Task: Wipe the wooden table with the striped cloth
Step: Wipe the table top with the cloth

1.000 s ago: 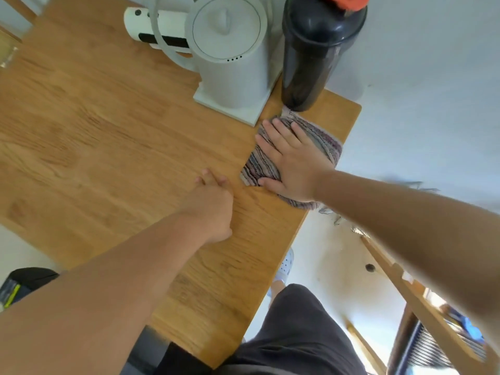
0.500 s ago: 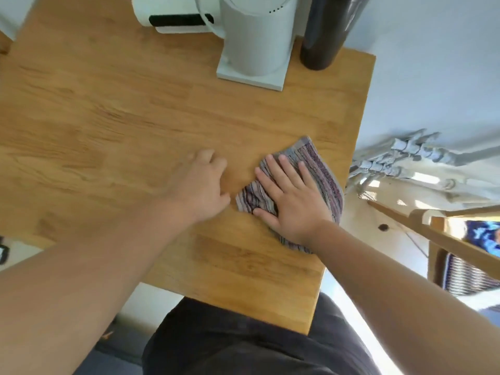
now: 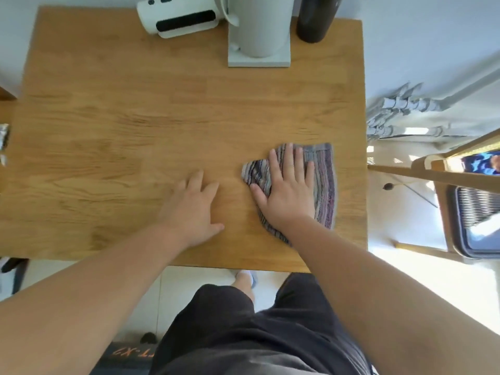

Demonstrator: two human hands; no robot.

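Note:
A folded striped cloth (image 3: 324,182) in grey, purple and white lies on the wooden table (image 3: 135,117) near its right edge. My right hand (image 3: 288,193) presses flat on the cloth with straight, spread fingers. Just left of the cloth, my left hand (image 3: 193,209) rests palm down on the bare wood, fingers relaxed, a short gap apart from the fabric.
Along the table's far edge stand a white kettle on its square base (image 3: 258,36), a dark bottle (image 3: 313,20) to its right and a white device lying on its side (image 3: 178,18) to its left. A wooden chair (image 3: 460,180) stands right of the table.
The right hand has drawn the cloth back from the far right corner by the bottle toward the near edge. The left hand has uncurled to lie flat. My view has shifted.

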